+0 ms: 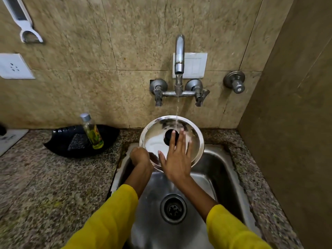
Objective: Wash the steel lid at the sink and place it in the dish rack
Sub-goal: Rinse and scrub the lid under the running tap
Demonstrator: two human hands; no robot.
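Note:
The round steel lid (156, 139) with a black knob (168, 136) is held tilted over the steel sink (221, 168), its top side facing me. Water runs from the tap (179, 54) onto the lid near the knob. My left hand (141, 156) grips the lid's lower left rim, its fingers hidden behind the lid. My right hand (177, 159) lies flat on the lid's face with fingers spread, fingertips by the knob. No dish rack is in view.
A black tray (62, 141) on the granite counter (53, 186) left of the sink holds a scrub pad (77, 143) and a clear bottle of green liquid (92, 132). Two tap handles (199, 92) and a side valve (235, 81) project from the tiled wall. A brown wall (291, 123) closes the right side.

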